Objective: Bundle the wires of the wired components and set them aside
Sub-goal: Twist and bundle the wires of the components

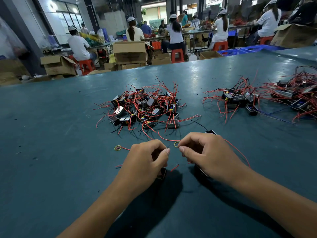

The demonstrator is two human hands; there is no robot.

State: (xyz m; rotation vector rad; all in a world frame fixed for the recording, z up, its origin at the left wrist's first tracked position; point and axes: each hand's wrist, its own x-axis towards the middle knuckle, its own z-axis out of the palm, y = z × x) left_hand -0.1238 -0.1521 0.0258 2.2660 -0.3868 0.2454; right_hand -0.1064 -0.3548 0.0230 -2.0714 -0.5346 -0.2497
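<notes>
Our left hand [147,157] & right hand [204,152], fingers curled, pinch thin red wires [175,167] of small black boxy components [162,173] low over the teal surface [51,134]. Risk: the yellow rubber band [176,144] at the right fingertips slips, so the wires spring loose.

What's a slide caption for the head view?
Both hands pinch wires beside a pile of wired components.

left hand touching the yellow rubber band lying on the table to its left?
Apart. The head view shows bare green table between the left hand and the yellow rubber band; only a red wire runs from the band toward the hand.
</notes>
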